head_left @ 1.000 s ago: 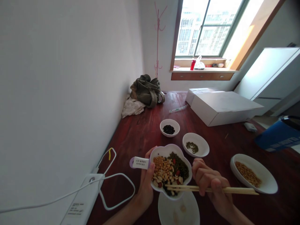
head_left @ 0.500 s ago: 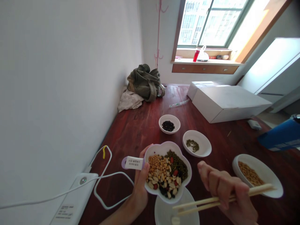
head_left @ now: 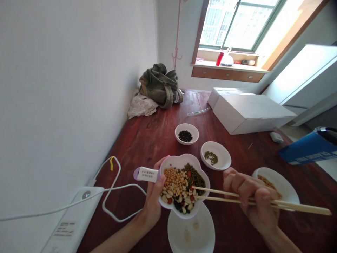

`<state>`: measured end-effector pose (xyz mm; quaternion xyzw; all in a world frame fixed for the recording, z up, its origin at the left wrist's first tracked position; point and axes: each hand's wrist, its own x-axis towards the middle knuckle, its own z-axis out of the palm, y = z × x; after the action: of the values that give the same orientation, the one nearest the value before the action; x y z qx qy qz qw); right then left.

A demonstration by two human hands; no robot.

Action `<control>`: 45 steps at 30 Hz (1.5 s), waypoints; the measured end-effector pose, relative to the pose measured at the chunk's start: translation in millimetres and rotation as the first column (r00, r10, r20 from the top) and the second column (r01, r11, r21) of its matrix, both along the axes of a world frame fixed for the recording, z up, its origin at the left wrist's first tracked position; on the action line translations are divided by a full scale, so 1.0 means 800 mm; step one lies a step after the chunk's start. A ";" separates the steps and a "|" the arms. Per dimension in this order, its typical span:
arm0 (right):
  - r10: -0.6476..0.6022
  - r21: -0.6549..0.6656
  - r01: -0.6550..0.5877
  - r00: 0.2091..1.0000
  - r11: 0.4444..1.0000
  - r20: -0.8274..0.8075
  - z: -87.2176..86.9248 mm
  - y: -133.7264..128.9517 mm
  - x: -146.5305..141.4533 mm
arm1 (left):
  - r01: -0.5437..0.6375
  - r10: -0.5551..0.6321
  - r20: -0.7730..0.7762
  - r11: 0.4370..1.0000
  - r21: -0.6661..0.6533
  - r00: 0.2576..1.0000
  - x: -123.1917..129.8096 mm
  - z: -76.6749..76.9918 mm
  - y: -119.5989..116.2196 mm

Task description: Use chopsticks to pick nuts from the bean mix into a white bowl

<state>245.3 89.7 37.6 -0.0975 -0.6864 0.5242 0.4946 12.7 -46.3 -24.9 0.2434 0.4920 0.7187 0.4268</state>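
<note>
My left hand (head_left: 153,200) holds a white flower-shaped bowl (head_left: 176,162) with a purple handle, lifted above the table. The bowl is filled with mixed beans and nuts (head_left: 182,188): yellow, green, black, red and pale ones. My right hand (head_left: 250,200) grips a pair of wooden chopsticks (head_left: 263,203), whose tips reach into the mix at the bowl's right side. Directly under the bowl stands a white plate (head_left: 191,234) with two pale pieces on it.
On the dark red table stand a small bowl of black beans (head_left: 186,134), a bowl of green beans (head_left: 215,160) and a plate of yellow beans (head_left: 276,186). White boxes (head_left: 250,112) lie behind, a green bag (head_left: 159,86) by the wall, a white device with cable (head_left: 76,214) at left.
The chopsticks went from the bowl down to the plate below, then came back up into the bowl's mix. The camera view tilted and shifted slightly.
</note>
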 end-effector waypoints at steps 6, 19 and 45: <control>0.016 0.182 -0.042 0.990 0.982 0.140 0.018 0.017 -0.013 | -0.004 0.003 0.016 1.000 0.018 1.000 0.001 0.006 0.004; 0.020 -0.049 -0.022 0.999 0.999 -0.044 -0.028 0.017 -0.009 | -0.017 0.019 0.104 1.000 -0.013 0.994 -0.001 0.005 0.005; -0.063 -0.130 0.054 0.996 0.990 -0.067 -0.038 -0.006 -0.021 | 0.004 -0.001 0.088 0.999 -0.033 0.996 -0.002 0.007 0.002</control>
<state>228.5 85.1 6.9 -0.1303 -0.6302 0.5553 0.5267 11.2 -44.6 -19.4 0.2049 0.4841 0.7200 0.4531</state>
